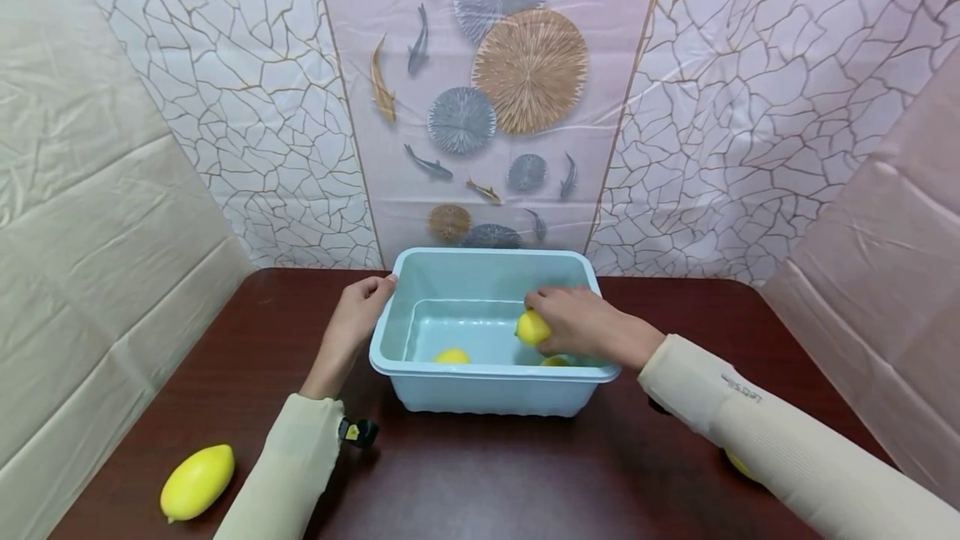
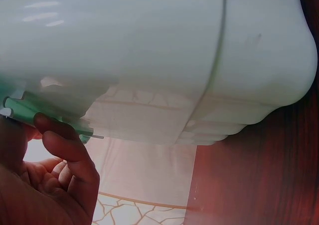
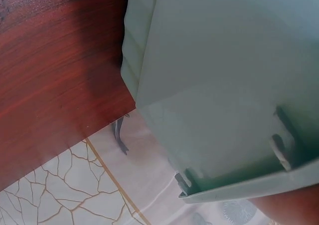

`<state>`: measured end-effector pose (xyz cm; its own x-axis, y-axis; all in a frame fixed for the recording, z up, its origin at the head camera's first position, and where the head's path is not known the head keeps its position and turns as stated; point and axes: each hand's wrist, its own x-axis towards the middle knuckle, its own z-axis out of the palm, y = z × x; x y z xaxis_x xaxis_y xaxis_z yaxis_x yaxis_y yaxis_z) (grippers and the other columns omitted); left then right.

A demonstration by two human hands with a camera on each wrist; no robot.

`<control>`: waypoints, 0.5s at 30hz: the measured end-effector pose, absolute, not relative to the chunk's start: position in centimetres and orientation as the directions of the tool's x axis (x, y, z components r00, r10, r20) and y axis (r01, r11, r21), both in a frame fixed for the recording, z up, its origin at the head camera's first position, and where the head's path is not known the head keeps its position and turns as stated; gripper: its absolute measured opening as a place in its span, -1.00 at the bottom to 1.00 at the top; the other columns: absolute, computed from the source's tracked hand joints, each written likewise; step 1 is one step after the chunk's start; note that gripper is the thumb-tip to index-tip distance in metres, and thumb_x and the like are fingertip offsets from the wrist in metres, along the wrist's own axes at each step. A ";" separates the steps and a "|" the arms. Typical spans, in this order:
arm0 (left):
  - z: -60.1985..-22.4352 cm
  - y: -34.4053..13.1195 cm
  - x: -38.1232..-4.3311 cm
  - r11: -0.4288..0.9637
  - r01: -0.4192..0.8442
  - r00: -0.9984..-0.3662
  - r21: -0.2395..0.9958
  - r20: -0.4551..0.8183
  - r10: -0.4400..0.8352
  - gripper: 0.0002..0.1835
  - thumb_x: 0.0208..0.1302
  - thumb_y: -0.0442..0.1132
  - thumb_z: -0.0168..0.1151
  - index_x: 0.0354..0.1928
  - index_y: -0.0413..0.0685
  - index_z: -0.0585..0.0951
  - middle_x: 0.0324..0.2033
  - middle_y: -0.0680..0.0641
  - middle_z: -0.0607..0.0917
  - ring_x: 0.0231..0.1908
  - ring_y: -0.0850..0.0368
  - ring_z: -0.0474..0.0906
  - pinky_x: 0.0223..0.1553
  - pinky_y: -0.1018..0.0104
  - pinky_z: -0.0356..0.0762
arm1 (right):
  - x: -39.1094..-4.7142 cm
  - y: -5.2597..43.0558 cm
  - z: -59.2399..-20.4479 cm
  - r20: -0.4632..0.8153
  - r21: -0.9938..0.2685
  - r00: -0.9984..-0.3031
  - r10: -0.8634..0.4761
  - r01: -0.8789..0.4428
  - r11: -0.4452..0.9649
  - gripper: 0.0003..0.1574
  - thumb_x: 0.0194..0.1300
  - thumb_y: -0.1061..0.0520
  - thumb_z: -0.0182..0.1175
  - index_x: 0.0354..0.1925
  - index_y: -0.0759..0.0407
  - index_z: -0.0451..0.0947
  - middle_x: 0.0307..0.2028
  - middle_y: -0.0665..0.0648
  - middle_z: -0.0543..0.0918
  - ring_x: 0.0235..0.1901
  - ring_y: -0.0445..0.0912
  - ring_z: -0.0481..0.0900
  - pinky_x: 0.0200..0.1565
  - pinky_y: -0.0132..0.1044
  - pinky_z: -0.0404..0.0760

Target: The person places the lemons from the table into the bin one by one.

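A light blue plastic basin (image 1: 495, 392) stands on the table. My left hand (image 1: 356, 317) grips its left rim; in the left wrist view, curled fingers (image 2: 75, 155) meet the underside of that rim. Over the right part of the basin, my right hand (image 1: 577, 323) holds a yellow lemon (image 1: 532, 327), with the wrist above the right rim. Two more lemons lie inside, one near the front middle (image 1: 452, 356) and one at the front right (image 1: 556, 362), both partly hidden by the front wall. The basin's outer wall (image 3: 209, 85) hides most of my right hand in the right wrist view.
Another lemon (image 1: 197, 482) lies on the dark red-brown table (image 1: 480, 473) at the front left. At the right, a yellow lemon (image 1: 741, 465) shows partly from under my right sleeve. Patterned cloth (image 1: 480, 190) hangs behind the table, with plain cloth at both sides.
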<state>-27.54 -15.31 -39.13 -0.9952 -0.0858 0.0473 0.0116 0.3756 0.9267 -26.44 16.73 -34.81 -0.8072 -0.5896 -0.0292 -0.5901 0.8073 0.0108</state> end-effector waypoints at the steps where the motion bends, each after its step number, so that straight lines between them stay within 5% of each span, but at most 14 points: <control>1: -39.1 -15.3 -27.5 0.371 0.013 -0.995 0.928 0.048 -0.086 -0.48 0.48 0.14 0.02 -0.08 -0.22 0.65 -0.31 -0.18 0.68 -0.40 0.09 0.60 -0.39 0.31 0.57 | -26.5 16.7 -34.8 -0.039 0.001 -0.807 -0.589 -0.590 0.807 -0.41 0.03 -0.02 0.49 0.01 0.12 0.53 -0.24 0.01 0.55 -0.36 -0.11 0.47 -0.30 -0.18 0.51; 15: -39.0 -15.2 -27.3 0.353 0.030 -0.994 0.935 0.064 -0.085 -0.49 0.47 0.13 0.04 -0.12 -0.23 0.65 -0.37 -0.15 0.66 -0.42 0.08 0.58 -0.41 0.28 0.56 | -27.4 15.4 -34.8 -0.204 -0.096 -0.795 -0.572 -0.565 0.820 -0.43 0.15 0.06 0.44 0.06 0.24 0.48 -0.22 0.08 0.53 -0.29 -0.08 0.47 -0.18 -0.21 0.51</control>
<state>-27.31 -15.18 -39.01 -0.9943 -0.0846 0.0643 0.0304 0.3532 0.9351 -27.44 15.43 -34.85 -0.7949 -0.5716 -0.2037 -0.5647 0.8196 -0.0964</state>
